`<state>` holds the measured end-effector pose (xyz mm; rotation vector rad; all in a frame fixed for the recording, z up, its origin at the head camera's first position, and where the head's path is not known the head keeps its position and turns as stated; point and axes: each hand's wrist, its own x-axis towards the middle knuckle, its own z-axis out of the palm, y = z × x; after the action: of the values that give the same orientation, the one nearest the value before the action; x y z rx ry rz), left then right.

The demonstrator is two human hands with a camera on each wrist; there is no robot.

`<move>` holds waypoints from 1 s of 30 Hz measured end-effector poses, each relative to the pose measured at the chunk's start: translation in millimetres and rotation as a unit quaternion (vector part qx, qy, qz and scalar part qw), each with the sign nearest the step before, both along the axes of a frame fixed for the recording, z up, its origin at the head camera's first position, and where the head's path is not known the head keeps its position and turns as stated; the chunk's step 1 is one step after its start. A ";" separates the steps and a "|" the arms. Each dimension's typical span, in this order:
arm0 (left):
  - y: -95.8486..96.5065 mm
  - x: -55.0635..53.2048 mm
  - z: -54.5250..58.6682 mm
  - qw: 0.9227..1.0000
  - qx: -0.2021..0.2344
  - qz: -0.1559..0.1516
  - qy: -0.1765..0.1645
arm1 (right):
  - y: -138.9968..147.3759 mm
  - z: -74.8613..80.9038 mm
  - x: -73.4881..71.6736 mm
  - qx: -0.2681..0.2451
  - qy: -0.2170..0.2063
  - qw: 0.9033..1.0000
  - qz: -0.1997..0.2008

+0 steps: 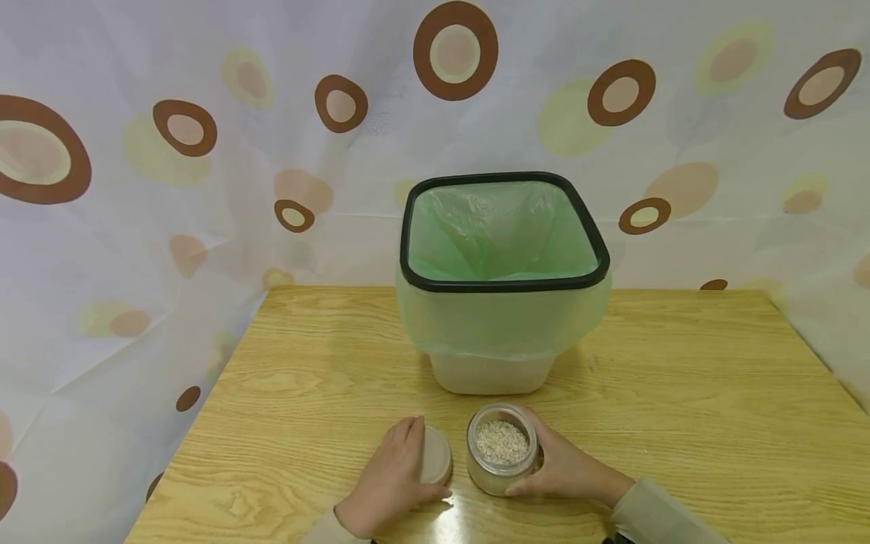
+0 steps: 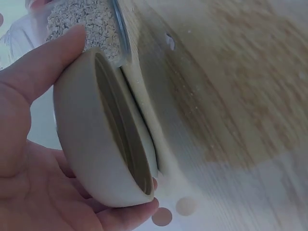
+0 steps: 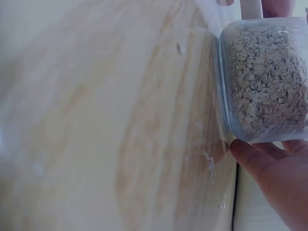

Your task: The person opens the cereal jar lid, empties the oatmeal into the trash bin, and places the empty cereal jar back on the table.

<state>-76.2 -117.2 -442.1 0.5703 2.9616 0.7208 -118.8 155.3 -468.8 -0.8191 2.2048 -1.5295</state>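
Near side: left hand grips one round beige lid, thumb and fingers about its edge. Just right, one clear round-mouthed jar of pale flakes, right hand curled round it. Far: one white bin, one green liner, on one wooden worktop.

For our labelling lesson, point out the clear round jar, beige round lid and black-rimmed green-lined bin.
Clear jar [image 1: 489, 477], head view: front wall.
Beige lid [image 2: 91, 132], left wrist view: outer side.
Green-lined bin [image 1: 504, 286], head view: front rim.
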 end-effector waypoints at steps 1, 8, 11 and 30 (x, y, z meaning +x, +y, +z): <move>0.4 0.2 -0.4 1.000 -0.004 -0.001 0.003 | 0.2 0.0 0.0 0.000 -0.003 1.000 0.000; 0.7 -0.2 -5.2 0.999 -0.035 -0.019 0.024 | 1.2 -0.2 0.3 0.000 -0.012 1.000 0.002; 0.3 -0.2 -6.8 0.998 -0.047 -0.026 0.032 | 1.0 0.2 0.4 0.004 -0.010 1.000 0.001; -3.0 1.4 -5.9 0.998 -0.045 -0.004 0.034 | 2.2 0.5 -0.1 0.002 -0.002 1.000 0.010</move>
<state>-74.8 -120.2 -448.0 0.6101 3.0335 0.5744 -118.8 157.5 -468.3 -0.8328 2.1896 -1.5163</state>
